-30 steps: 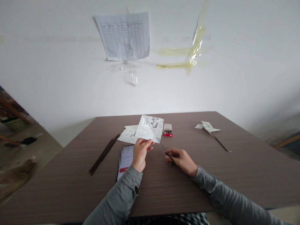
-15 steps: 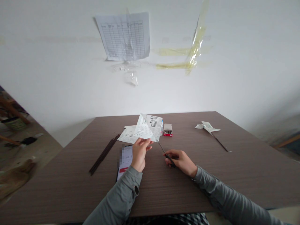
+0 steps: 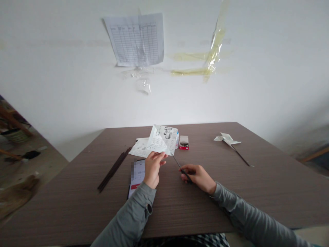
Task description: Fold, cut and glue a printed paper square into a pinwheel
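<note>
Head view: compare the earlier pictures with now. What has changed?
The paper square in the left hand shifted slightly left; the scissors in the right hand reached further left, their tips now at the paper's lower right corner. Nothing was grasped or released. The pinwheel, red box and dark sticks stayed put.

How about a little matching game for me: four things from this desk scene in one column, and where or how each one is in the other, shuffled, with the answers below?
Things
1. Printed paper
2. Scissors
3. Small box
4. Paper pinwheel

Place or state
A. Open, with a red front
B. Held in the right hand
C. On a thin dark stick, toward the right side of the table
D. Held in the left hand

Right pairs: 1-D, 2-B, 3-A, 4-C
</note>
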Action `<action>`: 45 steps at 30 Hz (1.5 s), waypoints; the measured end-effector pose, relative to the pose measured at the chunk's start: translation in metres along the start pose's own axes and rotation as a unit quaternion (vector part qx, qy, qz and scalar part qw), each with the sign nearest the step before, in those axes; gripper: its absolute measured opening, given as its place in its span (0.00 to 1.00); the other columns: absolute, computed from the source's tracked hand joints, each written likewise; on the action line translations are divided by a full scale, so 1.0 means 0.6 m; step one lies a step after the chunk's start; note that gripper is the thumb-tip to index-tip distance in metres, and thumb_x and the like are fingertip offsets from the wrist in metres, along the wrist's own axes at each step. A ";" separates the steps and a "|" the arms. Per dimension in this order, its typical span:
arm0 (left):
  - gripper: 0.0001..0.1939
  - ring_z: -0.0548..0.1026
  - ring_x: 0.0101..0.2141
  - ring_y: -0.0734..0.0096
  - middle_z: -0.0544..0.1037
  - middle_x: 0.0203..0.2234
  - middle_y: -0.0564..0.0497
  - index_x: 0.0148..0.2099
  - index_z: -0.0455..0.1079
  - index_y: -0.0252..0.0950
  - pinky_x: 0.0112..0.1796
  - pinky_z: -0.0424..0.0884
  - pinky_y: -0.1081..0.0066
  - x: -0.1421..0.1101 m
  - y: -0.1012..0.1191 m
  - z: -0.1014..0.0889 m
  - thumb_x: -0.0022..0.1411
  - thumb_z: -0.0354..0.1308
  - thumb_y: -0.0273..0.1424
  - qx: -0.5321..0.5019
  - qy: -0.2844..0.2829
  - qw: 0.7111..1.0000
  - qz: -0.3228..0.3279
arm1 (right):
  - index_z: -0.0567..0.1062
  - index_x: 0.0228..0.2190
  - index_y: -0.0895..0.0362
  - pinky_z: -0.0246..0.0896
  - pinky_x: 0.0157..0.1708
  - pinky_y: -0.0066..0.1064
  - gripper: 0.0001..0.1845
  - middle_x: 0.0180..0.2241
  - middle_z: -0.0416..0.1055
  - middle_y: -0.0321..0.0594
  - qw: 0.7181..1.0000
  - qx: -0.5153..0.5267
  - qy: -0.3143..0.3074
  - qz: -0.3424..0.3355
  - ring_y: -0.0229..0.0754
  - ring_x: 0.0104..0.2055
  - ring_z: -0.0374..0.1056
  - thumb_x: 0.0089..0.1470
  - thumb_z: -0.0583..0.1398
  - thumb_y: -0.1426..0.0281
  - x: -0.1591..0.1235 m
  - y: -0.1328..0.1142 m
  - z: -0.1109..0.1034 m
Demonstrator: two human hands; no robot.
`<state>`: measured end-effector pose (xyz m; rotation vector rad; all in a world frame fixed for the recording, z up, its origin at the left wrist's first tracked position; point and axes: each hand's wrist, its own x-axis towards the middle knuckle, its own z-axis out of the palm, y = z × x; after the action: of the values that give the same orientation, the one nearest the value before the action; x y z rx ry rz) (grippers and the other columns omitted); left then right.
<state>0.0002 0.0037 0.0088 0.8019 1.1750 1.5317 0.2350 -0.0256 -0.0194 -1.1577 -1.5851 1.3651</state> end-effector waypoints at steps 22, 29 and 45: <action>0.20 0.95 0.43 0.53 0.94 0.38 0.47 0.36 0.79 0.42 0.34 0.79 0.70 0.000 0.000 0.001 0.54 0.89 0.36 0.004 0.004 1.000 -0.002 | 0.92 0.42 0.52 0.77 0.41 0.45 0.34 0.29 0.86 0.39 1.000 -0.001 0.007 0.001 0.50 0.32 0.78 0.49 0.83 0.38 -0.001 -0.004 0.003; 0.20 0.95 0.43 0.54 0.94 0.37 0.48 0.35 0.80 0.42 0.34 0.79 0.71 0.001 -0.002 -0.002 0.54 0.89 0.38 0.006 -0.007 1.000 0.002 | 0.92 0.43 0.53 0.78 0.40 0.44 0.35 0.29 0.86 0.38 1.000 0.010 0.000 -0.001 0.47 0.31 0.77 0.49 0.83 0.38 0.001 -0.001 0.003; 0.23 0.95 0.41 0.54 0.94 0.37 0.48 0.35 0.80 0.42 0.33 0.76 0.71 0.002 0.001 -0.004 0.49 0.91 0.41 0.003 -0.009 1.000 0.003 | 0.92 0.40 0.52 0.78 0.40 0.47 0.33 0.27 0.84 0.40 1.000 0.013 0.012 -0.001 0.51 0.30 0.78 0.46 0.84 0.39 -0.002 -0.006 0.007</action>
<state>-0.0026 0.0043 0.0084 0.8229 1.1665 1.5237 0.2309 -0.0283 -0.0165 -1.1530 -1.5462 1.3623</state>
